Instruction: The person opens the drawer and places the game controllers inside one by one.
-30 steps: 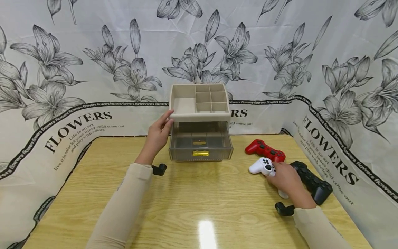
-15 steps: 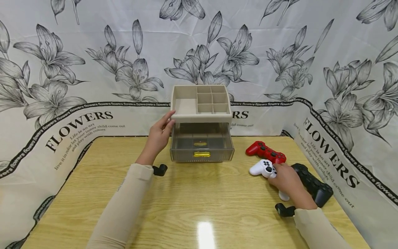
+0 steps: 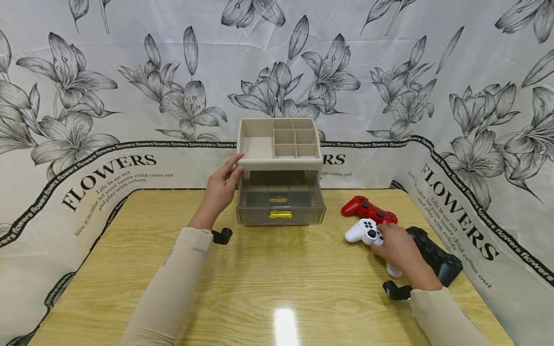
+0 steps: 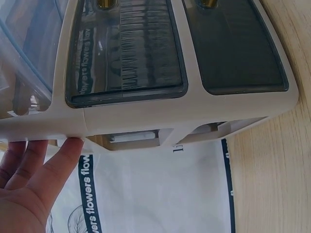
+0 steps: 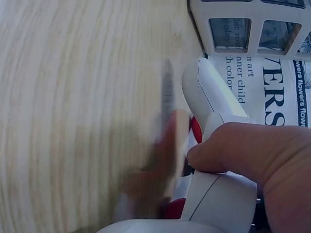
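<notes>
A beige desktop organizer (image 3: 280,165) stands at the back middle in the head view, its smoky clear drawer (image 3: 259,215) with a gold handle pulled out. My left hand (image 3: 220,192) touches the organizer's left side near the top front corner. In the left wrist view, straight fingers (image 4: 53,167) lie against the organizer's beige frame (image 4: 131,114). Over at the right, my right hand (image 3: 400,250) grips a white game controller (image 3: 360,231), still low over the table. The thumb (image 5: 218,148) lies across the controller's white shell (image 5: 221,199) in the right wrist view. Its other fingers are hidden there.
A red game controller (image 3: 368,209) lies just behind the white one. Right of my hand is a black game controller (image 3: 437,257). Flower-printed cloth (image 3: 173,110) hangs behind and beside the wooden table (image 3: 259,278).
Both hands and the organizer hold nearly the same places; the white controller tilts up very slightly at its left end in my right hand.
</notes>
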Available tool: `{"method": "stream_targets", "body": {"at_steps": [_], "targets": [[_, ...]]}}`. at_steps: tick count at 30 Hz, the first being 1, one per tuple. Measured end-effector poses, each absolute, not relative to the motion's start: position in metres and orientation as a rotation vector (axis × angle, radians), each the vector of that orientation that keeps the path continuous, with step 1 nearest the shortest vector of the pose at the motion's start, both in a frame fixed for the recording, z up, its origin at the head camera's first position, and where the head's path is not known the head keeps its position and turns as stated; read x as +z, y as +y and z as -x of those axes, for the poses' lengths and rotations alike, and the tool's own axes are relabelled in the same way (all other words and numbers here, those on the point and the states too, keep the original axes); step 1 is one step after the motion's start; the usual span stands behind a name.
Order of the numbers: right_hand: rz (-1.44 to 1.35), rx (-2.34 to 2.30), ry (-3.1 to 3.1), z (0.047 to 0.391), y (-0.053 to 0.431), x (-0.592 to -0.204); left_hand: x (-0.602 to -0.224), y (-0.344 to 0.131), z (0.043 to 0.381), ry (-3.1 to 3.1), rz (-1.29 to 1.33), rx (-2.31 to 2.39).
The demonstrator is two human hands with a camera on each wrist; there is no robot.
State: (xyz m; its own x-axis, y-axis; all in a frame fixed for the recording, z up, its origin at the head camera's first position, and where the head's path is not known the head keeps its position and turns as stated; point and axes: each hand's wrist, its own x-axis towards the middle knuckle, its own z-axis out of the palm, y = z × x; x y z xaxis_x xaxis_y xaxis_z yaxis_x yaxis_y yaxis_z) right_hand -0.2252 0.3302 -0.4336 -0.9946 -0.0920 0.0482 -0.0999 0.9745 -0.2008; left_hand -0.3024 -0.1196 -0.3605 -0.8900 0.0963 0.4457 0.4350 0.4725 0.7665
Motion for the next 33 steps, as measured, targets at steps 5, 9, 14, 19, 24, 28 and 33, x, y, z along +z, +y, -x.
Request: {"method": "stream_targets", "body": {"at_steps": [5,9,14,19,24,28,33], "targets": [[-0.221,0.309,-3.008,0.225,0.324,-0.423,-0.360,-0.121,0.303,-2.382,0.456,-1.382],[-0.277,0.291,-2.953,0.227,0.318,-0.413,-0.360,-0.121,0.304,-2.374,0.466,-1.384],[-0.350,0.279,-2.879,0.229,0.310,-0.398,-0.360,-0.121,0.304,-2.372,0.465,-1.405],[-0.405,0.280,-2.832,0.230,0.303,-0.382,-0.359,-0.121,0.304,-2.370,0.470,-1.429],[-0.445,0.258,-2.802,0.232,0.297,-0.368,-0.359,-0.122,0.304,-2.378,0.477,-1.447],[-0.462,0.252,-2.794,0.234,0.295,-0.357,-0.359,-0.123,0.305,-2.383,0.484,-1.459],[-0.476,0.242,-2.791,0.235,0.291,-0.343,-0.359,-0.123,0.304,-2.396,0.492,-1.458]]}}
